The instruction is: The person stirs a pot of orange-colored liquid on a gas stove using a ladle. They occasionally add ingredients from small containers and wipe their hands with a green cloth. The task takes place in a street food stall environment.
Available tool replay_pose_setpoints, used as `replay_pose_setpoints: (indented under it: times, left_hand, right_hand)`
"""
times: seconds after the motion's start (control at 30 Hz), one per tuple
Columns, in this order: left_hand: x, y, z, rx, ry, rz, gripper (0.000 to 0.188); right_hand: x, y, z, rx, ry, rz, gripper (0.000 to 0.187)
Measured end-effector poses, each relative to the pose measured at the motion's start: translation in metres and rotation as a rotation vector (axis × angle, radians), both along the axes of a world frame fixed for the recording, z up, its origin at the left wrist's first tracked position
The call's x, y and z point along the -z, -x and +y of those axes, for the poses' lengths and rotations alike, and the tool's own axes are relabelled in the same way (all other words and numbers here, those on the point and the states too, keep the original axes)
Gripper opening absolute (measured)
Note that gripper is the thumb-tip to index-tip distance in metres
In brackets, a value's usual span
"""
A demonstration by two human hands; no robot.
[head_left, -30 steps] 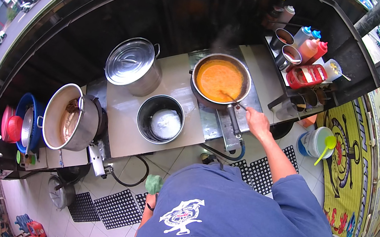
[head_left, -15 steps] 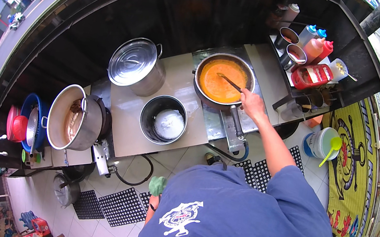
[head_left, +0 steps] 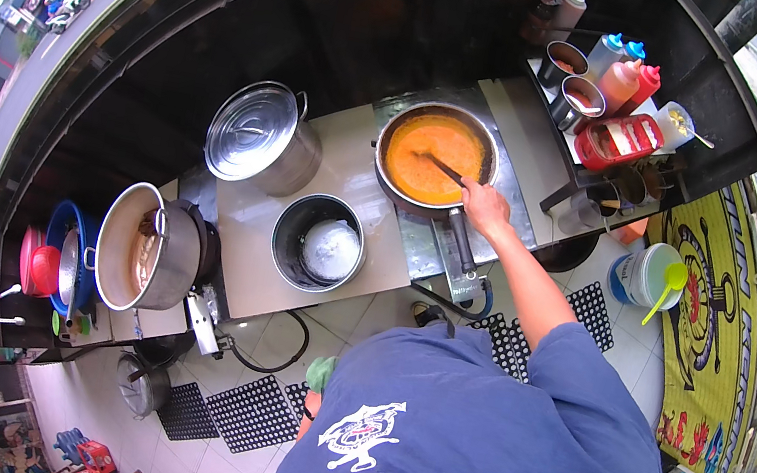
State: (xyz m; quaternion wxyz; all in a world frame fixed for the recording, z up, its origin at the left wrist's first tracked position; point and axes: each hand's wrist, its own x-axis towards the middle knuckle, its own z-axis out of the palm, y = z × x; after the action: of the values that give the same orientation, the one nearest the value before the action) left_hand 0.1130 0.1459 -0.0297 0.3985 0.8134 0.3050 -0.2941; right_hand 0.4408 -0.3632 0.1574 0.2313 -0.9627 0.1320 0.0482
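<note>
Before you runs the pale counter (head_left: 242, 263), with the large grey pot (head_left: 176, 262) at its left, the lidded pot (head_left: 255, 134) farther back and the dark pot (head_left: 289, 236) nearer you, all standing as they did one second ago. On the metal stove (head_left: 514, 185), right of these, rests the frying pan (head_left: 490, 158), holding orange sauce (head_left: 421, 138), its handle pointing toward you. Your right hand (head_left: 487, 208) is closed around the stirring utensil (head_left: 443, 167) at the pan's near-right rim; one second ago it lay farther out, beyond that rim. Your left hand (head_left: 312, 399) hangs low beside your shirt, its fingers hidden, so its opening and grip cannot be told. The utensil's tip, earlier low at the pan's near-right side, now dips into the sauce just left of centre. The green cloth (head_left: 320, 374) covers your left hand; less of it shows past the shirt than half a second ago.
</note>
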Motion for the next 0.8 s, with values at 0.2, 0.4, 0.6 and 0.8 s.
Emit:
replay_pose_setpoints:
  times: [0.2, 0.4, 0.6, 0.8]
  left_hand:
    - [-0.040, -0.033, -0.035, -0.147, 0.078, -0.009, 0.040]
    - [-0.005, 0.010, -0.028, -0.144, 0.083, -0.078, 0.035]
    - [-0.003, 0.017, -0.028, 0.027, -0.031, 0.003, 0.036]
    - [-0.008, 0.011, -0.036, -0.008, 0.001, -0.035, 0.038]
  right_hand:
    - [0.008, 0.009, -0.029, 0.114, 0.003, 0.056, 0.035]
    - [0.001, 0.064, -0.036, -0.030, -0.149, 0.034, 0.036]
    - [0.046, 0.038, -0.035, 0.218, -0.626, -0.067, 0.033]
    - [0.025, 0.047, -0.073, 0.545, -1.164, 0.096, 0.035]
